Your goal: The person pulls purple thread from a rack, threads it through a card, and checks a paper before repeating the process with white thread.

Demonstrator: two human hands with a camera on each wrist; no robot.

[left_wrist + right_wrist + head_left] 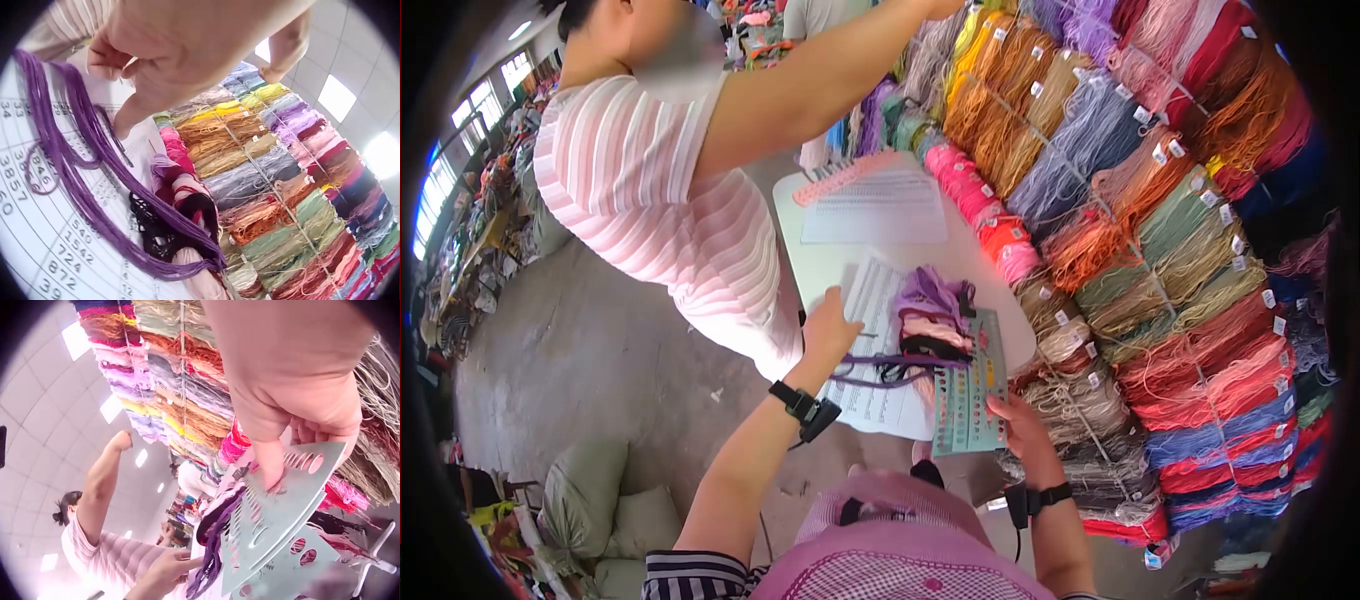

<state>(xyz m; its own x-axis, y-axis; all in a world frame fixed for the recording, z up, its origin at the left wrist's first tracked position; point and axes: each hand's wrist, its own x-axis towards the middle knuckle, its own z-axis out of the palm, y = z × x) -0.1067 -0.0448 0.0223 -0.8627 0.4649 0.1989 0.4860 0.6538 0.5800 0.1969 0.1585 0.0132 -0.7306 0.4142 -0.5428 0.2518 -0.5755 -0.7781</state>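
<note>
My left hand (830, 328) is over a printed number sheet (862, 405), one finger extended beside a thin dark strand (114, 134); no grip shows. Purple thread loops (94, 187) lie across the sheet below it. My right hand (1022, 432) pinches the edge of a pale green card with rows of holes (985, 405), thumb on its face (272, 469). A bundle of purple, pink and black skeins (935, 320) lies at the card's upper left, with purple loops trailing left toward my left hand.
A person in a striped pink shirt (650, 200) stands at the left, one arm reaching over the table toward the thread rack. Hanging skeins (1100, 220) fill the right side. Another sheet (880, 210) and a pink strip (840, 182) lie on the white table (800, 255). Sacks (585, 495) sit lower left.
</note>
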